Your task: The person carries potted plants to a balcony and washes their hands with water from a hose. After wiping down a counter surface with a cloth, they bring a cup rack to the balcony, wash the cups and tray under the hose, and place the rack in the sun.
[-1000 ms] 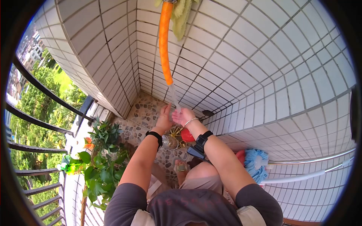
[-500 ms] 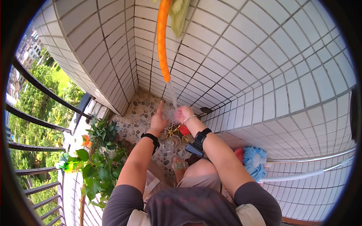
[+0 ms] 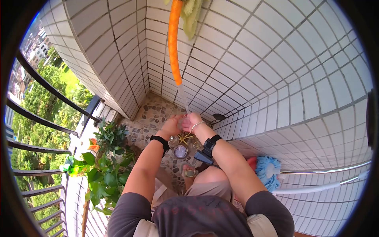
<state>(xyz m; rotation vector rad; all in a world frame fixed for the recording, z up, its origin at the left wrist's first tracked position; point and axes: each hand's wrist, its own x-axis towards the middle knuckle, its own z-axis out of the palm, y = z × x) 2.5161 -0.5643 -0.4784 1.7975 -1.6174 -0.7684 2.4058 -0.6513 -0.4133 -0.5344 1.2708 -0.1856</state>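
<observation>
Water point(image 3: 182, 94) runs from an orange hose point(image 3: 173, 43) down onto my hands. My left hand point(image 3: 172, 125) and my right hand point(image 3: 192, 121) are close together under the stream, fingers toward each other. Whether either holds something is hidden by the water and the fingers. Below them on the pebbled floor point(image 3: 152, 114) stand a round clear container point(image 3: 181, 151) and a gold-coloured, spoked object point(image 3: 184, 137), partly covered by my hands.
Leafy potted plants point(image 3: 106, 177) and a black railing point(image 3: 43, 129) are on the left. White tiled walls point(image 3: 237, 59) surround the corner. A yellow-green cloth point(image 3: 191, 19) hangs by the hose. A blue mop head point(image 3: 268, 172) lies at the right. A dark drain point(image 3: 218, 117) sits near the wall.
My left hand, spread apart from the right half a second ago, has moved back in beside it under the water. The red object seen below my right hand earlier no longer shows.
</observation>
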